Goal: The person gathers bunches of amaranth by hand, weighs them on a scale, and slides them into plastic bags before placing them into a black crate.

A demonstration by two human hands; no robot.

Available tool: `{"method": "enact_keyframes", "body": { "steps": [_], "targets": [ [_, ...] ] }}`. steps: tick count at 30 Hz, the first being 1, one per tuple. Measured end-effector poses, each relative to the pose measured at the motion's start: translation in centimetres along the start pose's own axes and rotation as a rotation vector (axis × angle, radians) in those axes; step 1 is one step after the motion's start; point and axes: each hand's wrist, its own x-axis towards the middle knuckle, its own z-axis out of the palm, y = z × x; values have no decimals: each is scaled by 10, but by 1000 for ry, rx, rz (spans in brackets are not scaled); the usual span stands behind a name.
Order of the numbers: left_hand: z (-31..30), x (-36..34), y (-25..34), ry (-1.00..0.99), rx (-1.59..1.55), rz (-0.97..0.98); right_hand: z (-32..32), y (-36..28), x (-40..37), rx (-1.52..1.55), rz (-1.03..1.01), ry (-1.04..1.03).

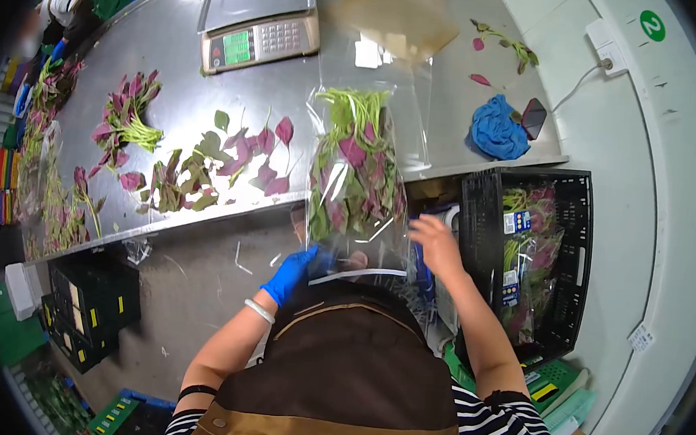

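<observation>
A clear plastic bag of leafy greens (356,169) with purple-and-green leaves and pale green stems lies over the table's front edge, stem ends toward the back. Its near end hangs in front of my apron (353,357). My left hand (293,274), in a blue glove, is closed on the bag's near left corner. Just off the bag's right side is my bare right hand (439,245), its fingers apart and holding nothing that I can see. Loose purple leaves (263,149) and a bunch of greens (129,118) lie left of the bag.
A scale (258,26) stands at the back of the metal table (210,96). Right are a blue cloth (498,129), a phone (533,118) and a black crate (577,264) holding bagged greens. Black crates (92,304) stand lower left. Another person (63,11) works far left.
</observation>
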Motion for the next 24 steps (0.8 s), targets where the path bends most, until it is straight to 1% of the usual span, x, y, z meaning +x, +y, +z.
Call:
{"method": "enact_keyframes", "body": {
  "steps": [1,2,3,4,5,7,9,11,12,14,15,16,18,20,21,22,24],
  "targets": [
    [2,-1,1,-29,-8,23,-5,-3,14,60,-18,140],
    [0,0,0,-13,54,43,-20,-21,36,119,-28,288],
    [-4,1,-2,5,117,62,-24,-30,58,166,-36,348],
    [-6,2,-4,24,182,82,-35,-48,81,121,-89,366],
    [-4,-1,-4,69,167,74,-41,-63,102,78,-140,385],
    [-3,0,-11,56,159,126,-30,-73,139,-69,-197,386],
    [-10,7,-24,73,165,174,8,-54,164,-150,-167,245],
    [6,-6,-12,73,171,128,63,-21,172,-246,-177,132],
    [11,-10,-7,68,176,102,62,-22,175,-229,-157,92],
    [9,-11,-7,37,32,72,56,-22,179,-205,-122,9],
    [10,-15,-4,5,-22,63,46,-26,176,-223,-166,86],
    [12,-19,0,-29,-75,55,33,-38,168,-186,-177,108],
    [10,-26,-1,-32,-12,73,9,-76,138,-113,-201,156],
    [-7,-25,-19,-32,41,108,12,-111,104,-12,-317,-302],
    [4,-31,-16,53,-24,98,29,-123,79,44,-423,-182],
    [10,-34,-12,58,-66,85,50,-130,58,99,-530,-61],
    [14,-39,-9,71,-146,58,76,-140,38,139,-439,-148]
  ]
}}
